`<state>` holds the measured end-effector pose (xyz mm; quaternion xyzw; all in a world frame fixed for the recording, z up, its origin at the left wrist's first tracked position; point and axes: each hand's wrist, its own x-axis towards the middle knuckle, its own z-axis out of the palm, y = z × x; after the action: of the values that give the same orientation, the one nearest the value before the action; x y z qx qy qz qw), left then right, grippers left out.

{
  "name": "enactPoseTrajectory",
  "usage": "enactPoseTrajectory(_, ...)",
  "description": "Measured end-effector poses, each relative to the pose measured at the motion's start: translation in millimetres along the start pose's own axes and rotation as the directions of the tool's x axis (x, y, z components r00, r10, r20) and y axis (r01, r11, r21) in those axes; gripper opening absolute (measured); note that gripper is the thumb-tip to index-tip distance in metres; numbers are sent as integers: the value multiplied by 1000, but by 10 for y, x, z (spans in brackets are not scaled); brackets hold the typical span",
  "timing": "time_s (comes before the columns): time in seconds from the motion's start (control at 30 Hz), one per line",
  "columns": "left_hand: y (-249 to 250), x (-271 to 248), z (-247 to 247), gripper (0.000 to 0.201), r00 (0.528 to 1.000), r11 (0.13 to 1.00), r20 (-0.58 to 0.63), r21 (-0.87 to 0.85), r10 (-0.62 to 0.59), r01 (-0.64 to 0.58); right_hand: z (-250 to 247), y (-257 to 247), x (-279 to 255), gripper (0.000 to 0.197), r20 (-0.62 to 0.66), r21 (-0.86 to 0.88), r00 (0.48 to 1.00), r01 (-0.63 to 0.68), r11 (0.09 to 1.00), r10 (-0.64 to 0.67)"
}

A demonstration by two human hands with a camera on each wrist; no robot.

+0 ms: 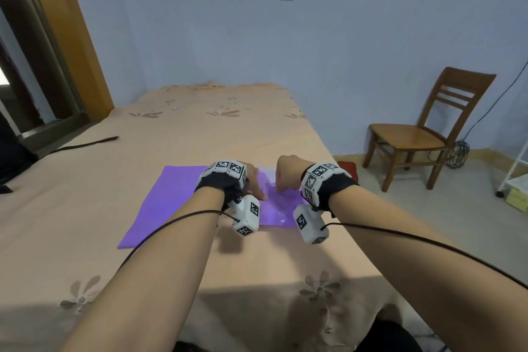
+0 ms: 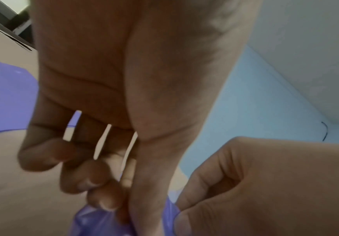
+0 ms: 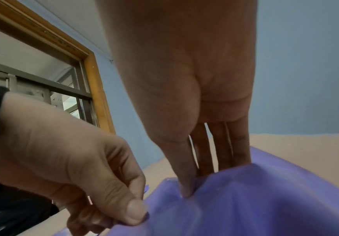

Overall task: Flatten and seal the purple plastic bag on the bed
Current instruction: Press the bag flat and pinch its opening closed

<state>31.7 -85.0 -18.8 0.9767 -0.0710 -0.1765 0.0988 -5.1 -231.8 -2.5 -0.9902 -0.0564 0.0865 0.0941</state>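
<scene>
The purple plastic bag point(image 1: 171, 203) lies mostly flat on the peach bedsheet point(image 1: 200, 128), its right part wrinkled and slightly raised. My left hand point(image 1: 255, 188) and right hand point(image 1: 281, 184) sit close together over that wrinkled part. In the left wrist view my left hand point(image 2: 112, 206) has its fingers curled and pinches the bag point(image 2: 95, 223). In the right wrist view my right hand point(image 3: 186, 190) pinches a fold of the bag point(image 3: 265, 199) between thumb and fingers. The left thumb point(image 3: 134, 212) presses the bag's edge beside it.
The bed's right edge runs just beside the bag. A wooden chair point(image 1: 414, 134) stands on the floor to the right, with a red item point(image 1: 347, 168) near the bed and a white rack point(image 1: 517, 180) further right. A black strap point(image 1: 85, 144) lies on the bed's left.
</scene>
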Motion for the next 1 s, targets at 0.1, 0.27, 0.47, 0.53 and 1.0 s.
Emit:
enactPoseTrajectory(0.1,-10,36,22,31,996,995,-77,-95,35,-42,-21,11,-18,24,10,21,997,-77,997,77)
enactPoseTrajectory(0.27,33,23,-14,19,959,970,-284,-225,21,-88,32,19,-16,23,107,72,984,-152,986,144)
enactPoseTrajectory(0.47,-95,-46,-33,32,989,984,-134,-172,-60,36,-73,-4,32,15,-42,43,990,-129,991,131)
enactPoseTrajectory(0.53,-74,-103,13,40,992,984,-72,-153,-101,90,-77,-9,35,18,-44,15,995,-89,996,89)
enactPoseTrajectory(1.0,27,-84,73,12,970,967,-236,-256,-64,2,32,139,29,5,-58,113,977,-197,974,204)
